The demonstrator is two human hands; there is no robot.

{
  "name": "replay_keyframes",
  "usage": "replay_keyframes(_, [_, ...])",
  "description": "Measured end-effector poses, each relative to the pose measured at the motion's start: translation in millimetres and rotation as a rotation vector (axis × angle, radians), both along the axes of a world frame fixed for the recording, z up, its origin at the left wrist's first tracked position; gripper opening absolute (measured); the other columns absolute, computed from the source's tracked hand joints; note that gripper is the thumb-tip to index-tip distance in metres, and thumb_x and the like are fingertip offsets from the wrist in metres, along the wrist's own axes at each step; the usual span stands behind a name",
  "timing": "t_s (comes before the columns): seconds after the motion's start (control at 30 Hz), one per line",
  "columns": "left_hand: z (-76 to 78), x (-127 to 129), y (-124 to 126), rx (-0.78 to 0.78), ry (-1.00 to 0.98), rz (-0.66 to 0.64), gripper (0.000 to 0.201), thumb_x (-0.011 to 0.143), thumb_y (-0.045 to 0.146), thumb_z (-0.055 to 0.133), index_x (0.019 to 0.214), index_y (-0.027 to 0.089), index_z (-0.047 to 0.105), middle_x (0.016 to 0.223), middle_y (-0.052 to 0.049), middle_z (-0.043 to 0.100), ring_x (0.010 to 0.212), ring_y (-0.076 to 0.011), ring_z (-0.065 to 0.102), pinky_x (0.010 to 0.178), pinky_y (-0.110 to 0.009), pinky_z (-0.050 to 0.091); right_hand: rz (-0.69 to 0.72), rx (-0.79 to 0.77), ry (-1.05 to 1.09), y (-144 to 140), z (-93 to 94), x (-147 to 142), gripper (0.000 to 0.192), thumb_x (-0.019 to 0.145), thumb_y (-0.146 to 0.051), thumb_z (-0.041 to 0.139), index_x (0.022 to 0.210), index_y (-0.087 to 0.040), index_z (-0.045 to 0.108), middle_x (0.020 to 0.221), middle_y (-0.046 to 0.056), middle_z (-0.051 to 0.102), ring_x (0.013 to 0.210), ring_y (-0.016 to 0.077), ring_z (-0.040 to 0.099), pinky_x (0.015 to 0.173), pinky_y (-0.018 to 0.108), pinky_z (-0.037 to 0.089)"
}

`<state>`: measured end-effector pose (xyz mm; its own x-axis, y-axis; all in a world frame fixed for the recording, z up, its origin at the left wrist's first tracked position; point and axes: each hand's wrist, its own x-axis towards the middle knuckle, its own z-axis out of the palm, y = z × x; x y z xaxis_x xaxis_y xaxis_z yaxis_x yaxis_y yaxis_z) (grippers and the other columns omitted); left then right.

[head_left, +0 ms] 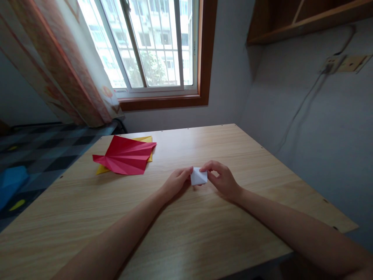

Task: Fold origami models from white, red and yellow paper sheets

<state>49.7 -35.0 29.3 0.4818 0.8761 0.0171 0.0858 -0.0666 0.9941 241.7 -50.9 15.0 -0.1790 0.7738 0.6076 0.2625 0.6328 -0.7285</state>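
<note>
Head view | small folded white paper at 12 o'clock over the tabletop | left hand nearly closed, pinching its 9 o'clock edge; right hand half-curled, forefinger on its 1 o'clock edge, cannot tell if gripping | risk: uneven finger pressure could skew creases; loose pinch could let layers spring open
</note>
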Motion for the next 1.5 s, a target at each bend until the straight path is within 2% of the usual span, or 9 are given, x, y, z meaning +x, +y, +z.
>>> replay_keyframes(0.13, [-2.6, -2, 1, 0.027, 0.05, -0.001, 0.055, 0.082, 0.065, 0.055, 0.073, 0.012, 0.067, 0.062, -0.004, 0.064, 0.059, -0.0153, 0.053, 0.058, -0.026, 0.039, 0.033, 0.068, -0.018, 1, -1.7, 1, 0.016, 0.085, -0.011, 0.057, 0.087, -0.022, 0.069, 0.084, 0.002, 0.07, 0.082, 0.0173, 0.065, 0.076, 0.031, 0.051])
replay_keyframes(0.4, [1.0, -4, 0, 0.084, 0.088, 0.06, 0.052, 0.081, 0.063, 0.057, 0.067, 0.014, 0.063, 0.058, 0.0, 0.056, 0.058, -0.0132, 0.047, 0.056, -0.025, 0.036, 0.105, 0.04, -0.014, -1, 3.1, 2, 0.028, 0.084, -0.006, 0.052, 0.094, -0.022, 0.072, 0.095, 0.004, 0.072, 0.093, 0.0179, 0.066, 0.085, 0.033, 0.052])
replay_keyframes(0.57, [-2.0, -5, 1, 0.091, 0.097, 0.087, 0.051, 0.083, 0.062, 0.055, 0.071, 0.013, 0.065, 0.06, 0.0, 0.058, 0.059, -0.0138, 0.05, 0.057, -0.025, 0.038, 0.138, -0.118, 0.038, -1, -0.7, 1, 0.024, 0.087, -0.014, 0.05, 0.1, -0.021, 0.069, 0.096, 0.004, 0.07, 0.09, 0.0177, 0.064, 0.081, 0.033, 0.051])
replay_keyframes(0.7, [-4.7, -6, 1, 0.095, 0.116, 0.09, 0.05, 0.084, 0.06, 0.055, 0.07, 0.013, 0.064, 0.061, 0.0, 0.057, 0.059, -0.0139, 0.049, 0.056, -0.025, 0.037, 0.21, -0.353, 0.11, 1, -5.2, -1, 0.024, 0.091, -0.035, 0.056, 0.111, -0.021, 0.054, 0.074, -0.002, 0.063, 0.068, 0.0142, 0.059, 0.064, 0.026, 0.047])
replay_keyframes(0.8, [-4.6, -5, 1, 0.113, 0.121, 0.104, 0.05, 0.083, 0.06, 0.055, 0.067, 0.014, 0.062, 0.059, 0.001, 0.054, 0.058, -0.0132, 0.047, 0.055, -0.025, 0.035, 0.265, -0.454, 0.02, 4, -4.9, 0, 0.03, 0.092, -0.048, 0.054, 0.09, -0.019, 0.056, 0.064, -0.003, 0.058, 0.06, 0.0127, 0.054, 0.059, 0.025, 0.041])
replay_keyframes(0.87, [-3.7, -5, 0, 0.127, 0.126, 0.128, 0.05, 0.082, 0.061, 0.055, 0.064, 0.015, 0.059, 0.057, 0.002, 0.052, 0.057, -0.0125, 0.045, 0.054, -0.024, 0.034, 0.292, -0.451, -0.082, 5, -3.6, 2, 0.041, 0.093, -0.053, 0.051, 0.072, -0.018, 0.056, 0.063, -0.001, 0.058, 0.059, 0.0121, 0.051, 0.06, 0.025, 0.039])
replay_keyframes(0.93, [-2.8, -4, 0, 0.138, 0.126, 0.15, 0.05, 0.082, 0.062, 0.055, 0.063, 0.015, 0.058, 0.056, 0.002, 0.051, 0.056, -0.0125, 0.044, 0.053, -0.024, 0.034, 0.32, -0.442, -0.154, 7, -2.5, 4, 0.047, 0.093, -0.054, 0.05, 0.066, -0.017, 0.057, 0.062, -0.001, 0.057, 0.059, 0.0118, 0.049, 0.06, 0.025, 0.038])
replay_keyframes(1.3, [-1.9, -3, -2, 0.132, 0.122, 0.178, 0.051, 0.081, 0.064, 0.054, 0.065, 0.015, 0.06, 0.057, 0.001, 0.055, 0.056, -0.0134, 0.048, 0.053, -0.024, 0.036, 0.293, -0.478, -0.217, 10, -1.8, 6, 0.039, 0.091, -0.046, 0.053, 0.065, -0.016, 0.058, 0.061, 0.0, 0.057, 0.058, 0.0121, 0.048, 0.059, 0.025, 0.036])
replay_keyframes(1.5, [0.1, -3, -2, 0.11, 0.11, 0.165, 0.05, 0.08, 0.063, 0.057, 0.063, 0.015, 0.059, 0.056, 0.002, 0.054, 0.055, -0.0125, 0.047, 0.053, -0.024, 0.038, 0.285, -0.442, -0.22, 7, 1.9, 4, 0.035, 0.091, -0.044, 0.053, 0.068, -0.017, 0.055, 0.059, -0.003, 0.05, 0.056, 0.0114, 0.043, 0.055, 0.025, 0.033])
